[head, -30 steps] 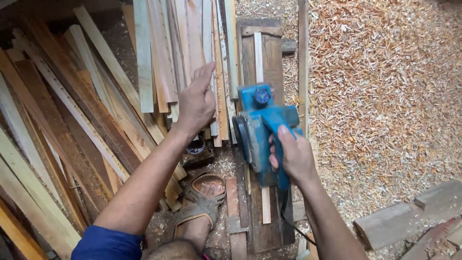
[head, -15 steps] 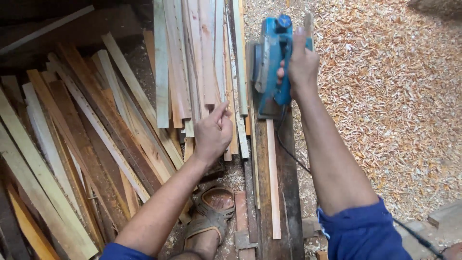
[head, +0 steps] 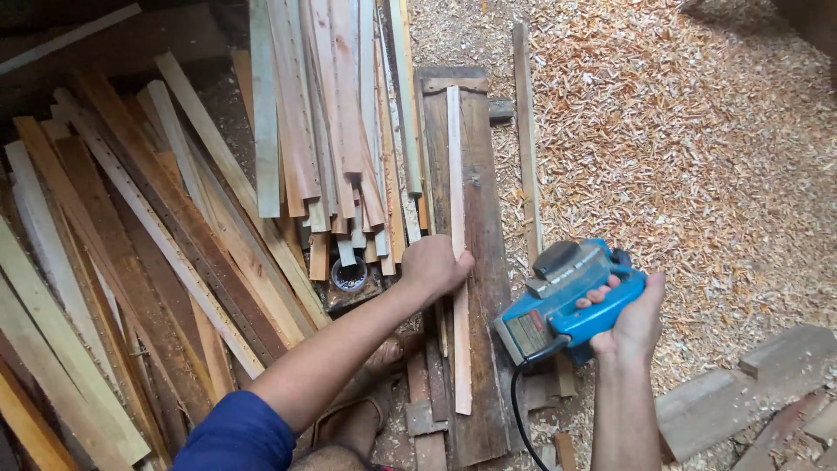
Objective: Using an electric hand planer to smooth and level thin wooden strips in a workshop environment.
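Two hands show in the head view, and each has its own thing. One thin pale strip (head: 456, 235) lies lengthwise on one dark plank (head: 484, 262), which serves as the work surface. The left hand (head: 434, 264) rests on the strip about midway along its length, its grip curled over the strip's left edge, fingers bent and pressing it down onto the plank. The strip runs on past the hand both ways, up toward the plank's far end and down toward the person.

One blue electric planer (head: 567, 301) is held in the right hand (head: 632, 318), the grip clenched around its handle, with fingertips showing over the top of the handle. The planer sits off the plank's right edge, tilted, well clear of the strip and to the right of the left hand. One black cord (head: 516, 410) drops from its near end.

Many loose wooden slats (head: 323, 131) lie stacked left of the plank, too many to count, with more long boards (head: 131, 253) fanned out farther left. One small dark round tin (head: 350, 275) sits just below the slat ends. Wood shavings (head: 697, 157) cover the floor to the right.
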